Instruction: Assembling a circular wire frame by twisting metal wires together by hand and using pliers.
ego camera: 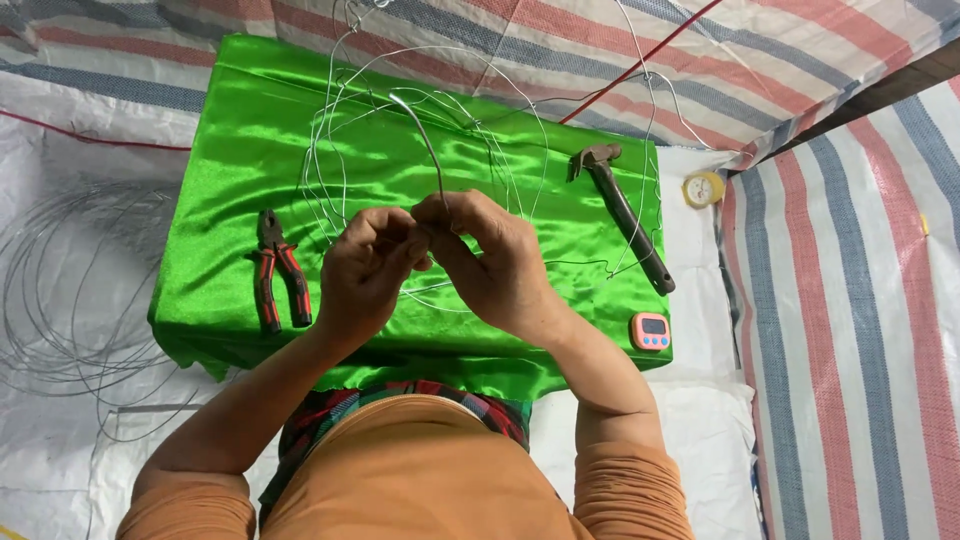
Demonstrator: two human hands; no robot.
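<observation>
Over the green cloth (250,150), left hand (365,275) and right hand (495,265) both pinch a curved wire (425,140), with pliers (278,280) at nine o'clock and hammer (625,215) at two.

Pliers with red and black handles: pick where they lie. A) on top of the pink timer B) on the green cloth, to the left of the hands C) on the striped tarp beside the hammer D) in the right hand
B: the pliers lie on the green cloth, left of the left hand, untouched by either hand.

Makeshift outdoor workshop, striped tarpaulin (850,260) ground and walls, pliers (280,280), hammer (625,210), wire coils (60,290)
</observation>
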